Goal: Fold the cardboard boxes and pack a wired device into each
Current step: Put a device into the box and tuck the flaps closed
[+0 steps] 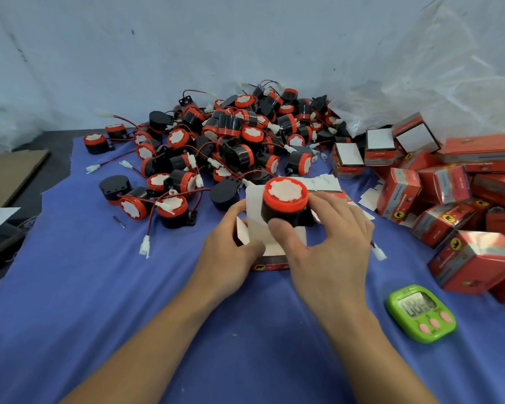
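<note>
A black round wired device (pixel 285 201) with an orange cap and white face sits in the mouth of an open red cardboard box (pixel 270 265) at the table's centre. My right hand (pixel 327 237) grips the device from the right and front. My left hand (pixel 231 243) holds the box's white flaps (pixel 255 211) on the left. The device's white connector (pixel 379 253) sticks out to the right of my right hand.
A big heap of similar wired devices (pixel 231 135) lies behind on the blue cloth (pixel 99 287). Several red boxes (pixel 449 193) are piled at the right, some open. A green timer (pixel 420 313) lies near right. Flat cardboard (pixel 9 173) lies at the left edge.
</note>
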Action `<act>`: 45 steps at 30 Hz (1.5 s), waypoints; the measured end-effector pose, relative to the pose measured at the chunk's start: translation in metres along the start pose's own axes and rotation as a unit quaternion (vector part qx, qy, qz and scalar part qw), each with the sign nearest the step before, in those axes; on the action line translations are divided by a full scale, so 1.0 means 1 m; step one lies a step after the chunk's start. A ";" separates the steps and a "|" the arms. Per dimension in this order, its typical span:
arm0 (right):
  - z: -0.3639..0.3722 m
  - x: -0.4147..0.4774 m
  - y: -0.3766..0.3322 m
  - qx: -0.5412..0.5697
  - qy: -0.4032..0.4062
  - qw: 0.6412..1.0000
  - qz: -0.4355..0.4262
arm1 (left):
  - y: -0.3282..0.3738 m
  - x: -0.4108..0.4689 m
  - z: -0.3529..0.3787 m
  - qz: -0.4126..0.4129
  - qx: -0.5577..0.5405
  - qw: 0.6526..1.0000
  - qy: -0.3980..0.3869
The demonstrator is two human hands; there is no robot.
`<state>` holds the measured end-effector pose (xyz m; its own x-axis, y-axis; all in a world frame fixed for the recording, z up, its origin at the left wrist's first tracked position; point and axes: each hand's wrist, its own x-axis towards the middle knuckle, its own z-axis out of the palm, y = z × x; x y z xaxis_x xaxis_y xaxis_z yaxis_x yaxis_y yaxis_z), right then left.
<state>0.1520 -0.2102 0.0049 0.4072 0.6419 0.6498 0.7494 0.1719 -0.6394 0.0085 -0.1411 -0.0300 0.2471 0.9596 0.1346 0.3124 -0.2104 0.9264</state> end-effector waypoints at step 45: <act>-0.019 0.010 0.023 -0.179 -0.084 0.970 0.142 | 0.003 -0.003 0.004 0.017 0.016 0.999 0.038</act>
<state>0.1829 -0.2145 0.0046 0.5555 0.7428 0.3738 0.7653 -0.2808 -0.5793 0.0125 -0.1456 -0.0294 0.1874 0.9630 0.1937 0.3353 -0.2480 0.9089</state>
